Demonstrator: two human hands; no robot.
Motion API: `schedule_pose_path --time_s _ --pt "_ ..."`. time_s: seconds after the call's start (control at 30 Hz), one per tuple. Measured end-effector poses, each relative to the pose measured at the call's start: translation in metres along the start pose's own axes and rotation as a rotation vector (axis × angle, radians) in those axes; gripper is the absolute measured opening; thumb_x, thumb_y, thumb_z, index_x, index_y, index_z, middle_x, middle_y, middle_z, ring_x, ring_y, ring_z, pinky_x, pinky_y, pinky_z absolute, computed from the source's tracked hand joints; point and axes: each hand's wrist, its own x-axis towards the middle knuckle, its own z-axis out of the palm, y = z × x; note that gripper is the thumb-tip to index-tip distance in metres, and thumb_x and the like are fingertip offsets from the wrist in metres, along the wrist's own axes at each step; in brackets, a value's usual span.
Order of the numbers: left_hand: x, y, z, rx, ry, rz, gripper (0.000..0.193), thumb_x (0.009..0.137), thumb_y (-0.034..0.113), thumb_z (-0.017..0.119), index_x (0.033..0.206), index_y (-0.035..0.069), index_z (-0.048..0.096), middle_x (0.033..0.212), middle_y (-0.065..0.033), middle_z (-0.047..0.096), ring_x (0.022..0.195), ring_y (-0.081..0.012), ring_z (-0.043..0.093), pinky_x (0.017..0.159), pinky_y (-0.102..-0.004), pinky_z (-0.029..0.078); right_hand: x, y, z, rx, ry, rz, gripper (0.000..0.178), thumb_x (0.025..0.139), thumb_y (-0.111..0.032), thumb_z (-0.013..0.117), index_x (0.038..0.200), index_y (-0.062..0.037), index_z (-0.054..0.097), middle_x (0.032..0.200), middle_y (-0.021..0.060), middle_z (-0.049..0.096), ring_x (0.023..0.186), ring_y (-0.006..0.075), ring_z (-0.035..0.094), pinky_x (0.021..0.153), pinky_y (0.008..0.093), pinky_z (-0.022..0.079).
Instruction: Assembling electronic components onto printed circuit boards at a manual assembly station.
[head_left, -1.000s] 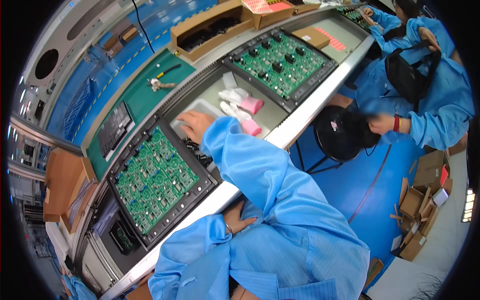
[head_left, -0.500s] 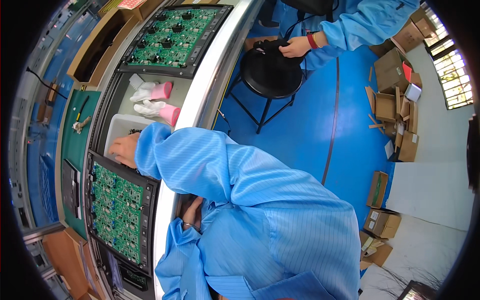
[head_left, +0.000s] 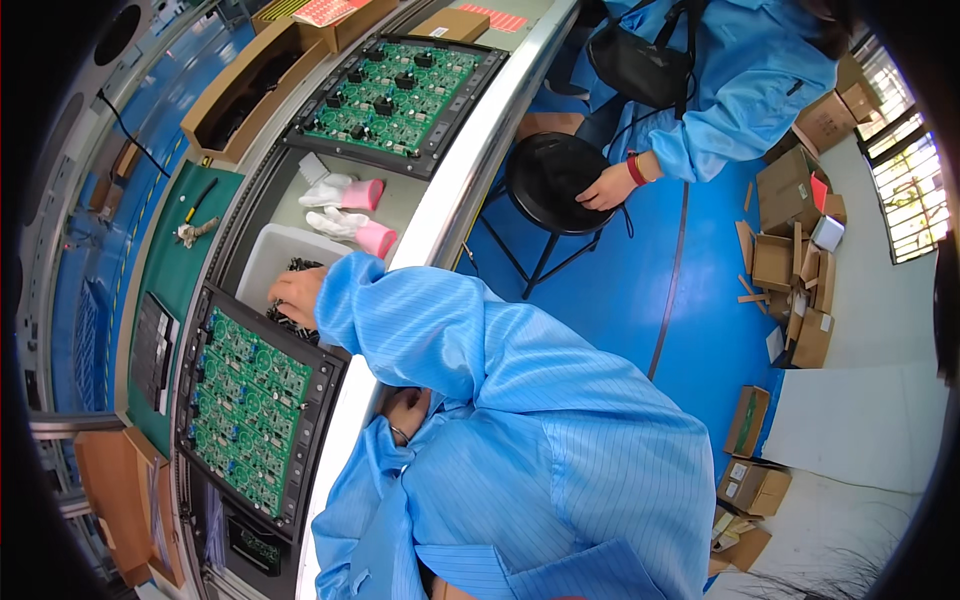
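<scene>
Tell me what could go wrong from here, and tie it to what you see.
The right hand is in the white bin among loose black parts: one could drop onto the neighbouring green circuit board.

The loose blue sleeve lies close to that board's black frame and might snag it.

That hand is bare, while white gloves lie beyond the bin; the parts might scratch it.
</scene>
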Motion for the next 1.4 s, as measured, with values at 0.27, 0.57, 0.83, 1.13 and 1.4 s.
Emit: schedule_pose_path --time_s 0.27,0.57,0.83,1.13,1.4 --pt "-0.063 0.06 -0.049 0.155 -0.034 0.491 0.04 0.089 0.027 0.048 0.118 -0.001 0.051 0.107 -0.0162 0.06 0.096 -0.0273 0.058 0.086 -0.0328 0.043 0.004 0.003 -0.018 -0.016 -0.03 0.019 0.017 0.076 -0.011 0.057 0.093 -0.0123 0.056 0.091 0.004 0.057 0.075 0.0266 0.059 0.066 0.0346 0.049" --pt "-0.095 0.074 -0.106 -0.784 -0.272 0.515 0.038 0.09 0.003 0.047 0.127 -0.002 0.042 0.122 -0.0151 0.051 0.11 -0.0213 0.051 0.095 -0.0284 0.04 0.014 -0.005 -0.008 0.006 -0.233 0.096 0.022 0.075 -0.01 0.057 0.097 -0.0092 0.058 0.091 0.0073 0.059 0.079 0.0271 0.059 0.068 0.0348 0.049" --pt "-0.151 0.014 -0.135 -0.802 0.062 0.618 0.038 0.087 0.004 0.052 0.124 -0.002 0.045 0.118 -0.0155 0.055 0.104 -0.0204 0.055 0.09 -0.0286 0.043 0.013 -0.024 -0.031 0.112 -0.208 0.001 0.024 0.076 0.0 0.058 0.099 -0.0043 0.061 0.093 0.0073 0.062 0.065 0.0179 0.056 0.057 0.0242 0.045" --pt "-0.236 -0.075 -0.14 -1.062 0.783 0.094 0.027 0.088 0.007 0.051 0.114 -0.002 0.053 0.101 -0.013 0.062 0.092 -0.0151 0.059 0.077 -0.0224 0.046 0.008 -0.03 -0.025 0.084 -0.357 -0.044 0.023 0.079 0.001 0.055 0.1 -0.0021 0.061 0.092 0.0078 0.062 0.063 0.0163 0.054 0.055 0.023 0.043" --pt "-0.245 -0.134 -0.14 -1.068 1.13 -0.05 0.024 0.087 0.009 0.054 0.108 -0.001 0.056 0.094 -0.0104 0.063 0.081 -0.0132 0.06 0.067 -0.02 0.046 0.011 -0.028 -0.025 0.091 -0.391 -0.029 0.022 0.08 0.001 0.055 0.1 -0.0015 0.061 0.088 0.0078 0.062 0.063 0.0146 0.053 0.055 0.0223 0.043"
